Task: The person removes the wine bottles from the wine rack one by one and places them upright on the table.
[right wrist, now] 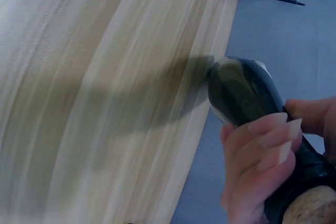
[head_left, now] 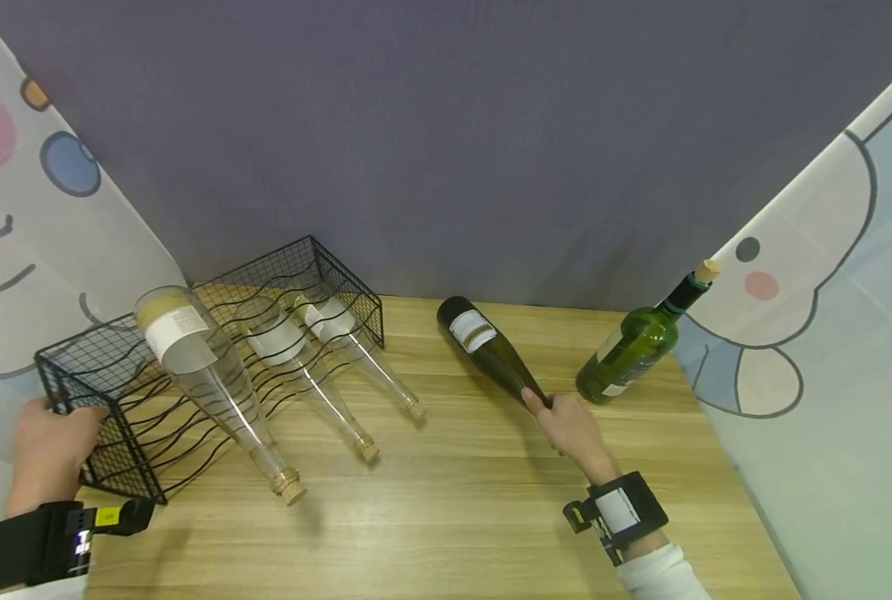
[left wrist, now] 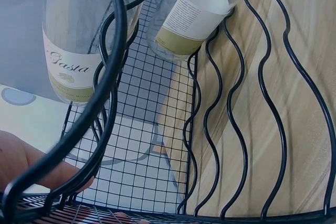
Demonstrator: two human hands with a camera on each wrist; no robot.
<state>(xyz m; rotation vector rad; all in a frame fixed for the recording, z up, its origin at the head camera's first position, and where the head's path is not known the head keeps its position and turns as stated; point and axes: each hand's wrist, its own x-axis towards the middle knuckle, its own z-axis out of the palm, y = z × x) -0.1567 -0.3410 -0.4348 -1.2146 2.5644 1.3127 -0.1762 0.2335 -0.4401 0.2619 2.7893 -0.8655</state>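
My left hand [head_left: 59, 442] grips the left end of a black wire rack [head_left: 146, 446], its fingers curled round the wires. Three clear corked bottles lie in the rack: a large one [head_left: 221, 392], a middle one [head_left: 307, 375] and one at the right [head_left: 367, 358], necks toward me. My right hand [head_left: 573, 429] holds a dark bottle [head_left: 502, 358] by its neck, base pointing away and to the left. In the right wrist view, the fingers [right wrist: 262, 156] wrap the dark bottle [right wrist: 241, 90] below its cork [right wrist: 312, 208].
A green corked bottle [head_left: 629, 354] stands on the wooden table [head_left: 431, 517], right of the dark bottle. A grey panel [head_left: 446, 150] rises behind the table. Cartoon-printed sheets [head_left: 806, 275] flank both sides.
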